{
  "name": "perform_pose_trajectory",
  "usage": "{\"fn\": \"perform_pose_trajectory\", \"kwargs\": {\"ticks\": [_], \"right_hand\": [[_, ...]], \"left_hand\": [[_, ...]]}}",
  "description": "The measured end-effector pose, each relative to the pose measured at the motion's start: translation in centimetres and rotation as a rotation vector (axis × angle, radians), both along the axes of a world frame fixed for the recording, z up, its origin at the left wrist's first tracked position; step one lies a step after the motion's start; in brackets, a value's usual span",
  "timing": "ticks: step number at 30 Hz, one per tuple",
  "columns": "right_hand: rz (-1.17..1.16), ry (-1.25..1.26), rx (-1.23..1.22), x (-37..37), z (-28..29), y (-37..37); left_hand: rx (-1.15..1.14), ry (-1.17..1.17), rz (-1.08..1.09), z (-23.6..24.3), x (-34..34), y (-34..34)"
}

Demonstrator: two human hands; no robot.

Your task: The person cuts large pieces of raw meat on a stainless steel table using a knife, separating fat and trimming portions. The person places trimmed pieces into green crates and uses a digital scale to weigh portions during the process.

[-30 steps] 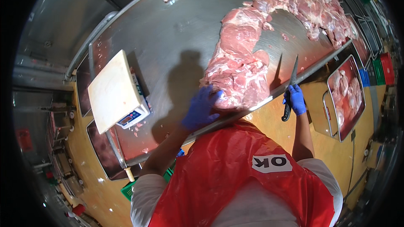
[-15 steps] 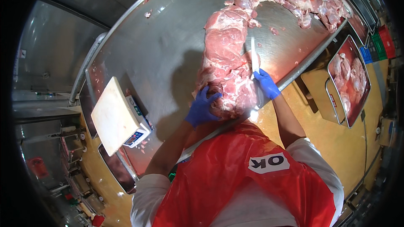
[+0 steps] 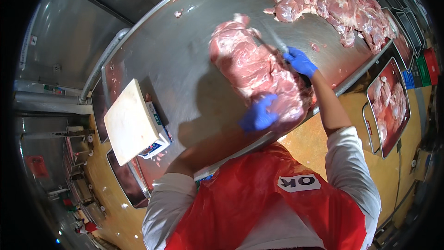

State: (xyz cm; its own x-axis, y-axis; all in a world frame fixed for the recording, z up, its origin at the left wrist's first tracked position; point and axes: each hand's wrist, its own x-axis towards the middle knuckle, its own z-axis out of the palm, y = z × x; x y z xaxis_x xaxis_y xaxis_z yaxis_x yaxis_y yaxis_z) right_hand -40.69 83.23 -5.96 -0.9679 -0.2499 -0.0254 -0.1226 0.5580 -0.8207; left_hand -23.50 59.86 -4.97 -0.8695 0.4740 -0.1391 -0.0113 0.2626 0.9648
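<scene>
A long slab of raw meat (image 3: 249, 60), pink with pale fat, lies slantwise on the steel table before me. My left hand (image 3: 260, 113), in a blue glove and blurred by motion, grips its near left side with curled fingers. My right hand (image 3: 300, 62), also blue-gloved, is closed round the handle of a knife (image 3: 276, 37). The blurred blade points away from me and to the left, alongside the slab's right edge. Farther off at the right lies a big pile of raw meat (image 3: 330, 2), apart from the slab.
On the left of the steel table (image 3: 171, 46) stands a scale (image 3: 155, 148) with a white board (image 3: 129, 122) on it. Beyond the right edge, a metal tub (image 3: 370, 111) holds meat pieces. Small scraps (image 3: 177, 14) lie at the far rim. Red and green crates (image 3: 423, 69) stand far right.
The slab has turned, its far end swinging left and coming away from the pile. My left hand has shifted right with it. My right hand and the knife have moved farther from me.
</scene>
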Motion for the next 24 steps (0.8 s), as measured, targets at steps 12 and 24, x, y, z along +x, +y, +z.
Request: {"fn": "perform_pose_trajectory", "kwargs": {"ticks": [12,24], "right_hand": [[-0.5,0.266,0.309,16.8,0.2,4.9],[-0.318,-0.109,0.345,11.8,0.3,-6.2]], "left_hand": [[-0.654,0.839,0.5,-1.7,-16.3,-22.5],[-0.628,0.612,-0.04,-0.7,-17.1,-0.4]]}}
